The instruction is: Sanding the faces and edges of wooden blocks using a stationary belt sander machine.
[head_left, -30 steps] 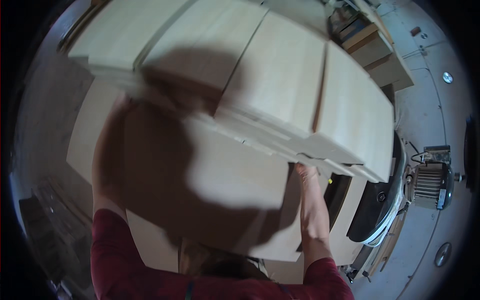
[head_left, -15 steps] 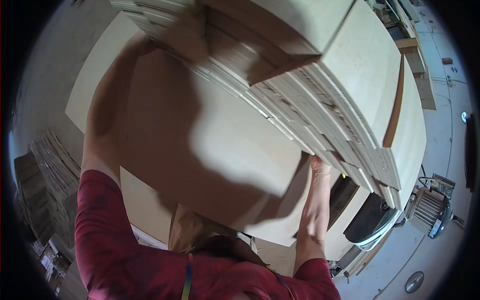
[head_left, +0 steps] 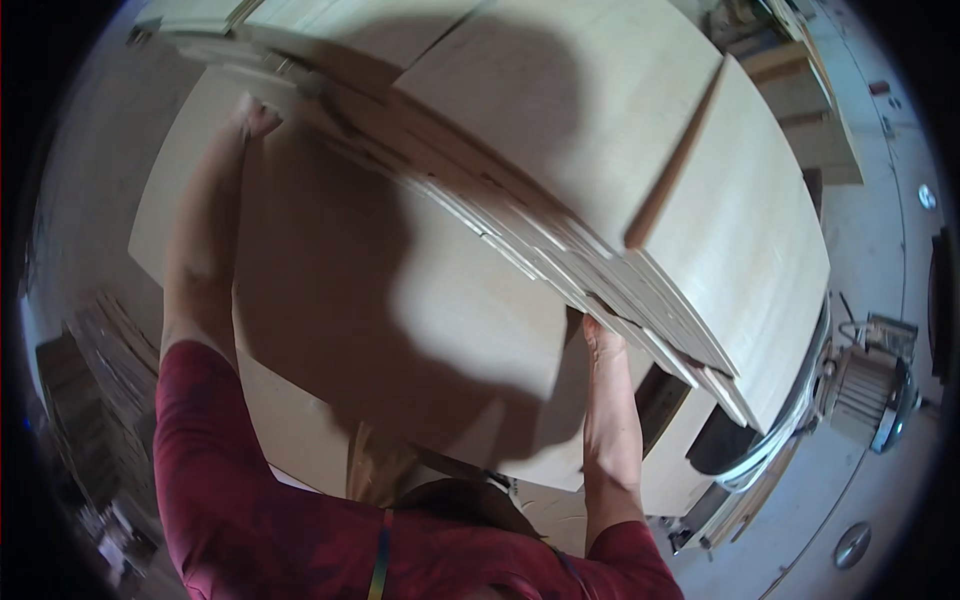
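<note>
Board stack [head_left: 740,240] beyond left hand [head_left: 257,117] | right hand [head_left: 603,336] at its long edge, slanting down rightward | fingers obscured, cannot tell grip

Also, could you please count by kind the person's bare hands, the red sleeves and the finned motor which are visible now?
Bare hands: 2 (left hand, right hand)
Red sleeves: 2 (left sleeve, right sleeve)
Finned motor: 1
Total: 5
The pale boards are too tightly stacked to count.
</note>
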Available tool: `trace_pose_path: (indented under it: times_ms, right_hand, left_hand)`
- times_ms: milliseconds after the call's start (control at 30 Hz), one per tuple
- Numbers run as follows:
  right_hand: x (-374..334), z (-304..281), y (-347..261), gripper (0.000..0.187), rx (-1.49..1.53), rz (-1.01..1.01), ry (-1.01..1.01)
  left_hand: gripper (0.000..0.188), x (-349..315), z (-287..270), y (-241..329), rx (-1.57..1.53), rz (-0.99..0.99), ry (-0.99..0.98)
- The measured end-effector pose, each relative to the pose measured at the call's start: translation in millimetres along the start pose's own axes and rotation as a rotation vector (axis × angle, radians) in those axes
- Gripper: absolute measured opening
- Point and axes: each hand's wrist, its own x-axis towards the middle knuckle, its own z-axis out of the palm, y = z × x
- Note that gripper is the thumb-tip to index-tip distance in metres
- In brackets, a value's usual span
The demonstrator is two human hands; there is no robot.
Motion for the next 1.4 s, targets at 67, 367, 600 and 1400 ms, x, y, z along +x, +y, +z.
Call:
trace_pose_path:
  times_ms: [67,367,600,1400]
  right_hand:
    - [4,-17,25,0.029,0.227,0.169,-0.007]
    - [44,118,70,0.038,-0.023,0.225,-0.110]
    - [94,194,21,0.062,-0.953,-0.289,-0.001]
    - [-37,359,-128,0.073,-1.104,-0.102,-0.577]
  left_hand:
    - [0.035,-16,-44,12,0.020,0.107,-0.171]
    - [0.069,-229,-42,-4,-0.080,0.049,0.352]
    - [0.092,-455,50,-54,0.098,-0.224,0.496]
    - [0.098,-373,443,-154,-0.154,-0.172,0.055]
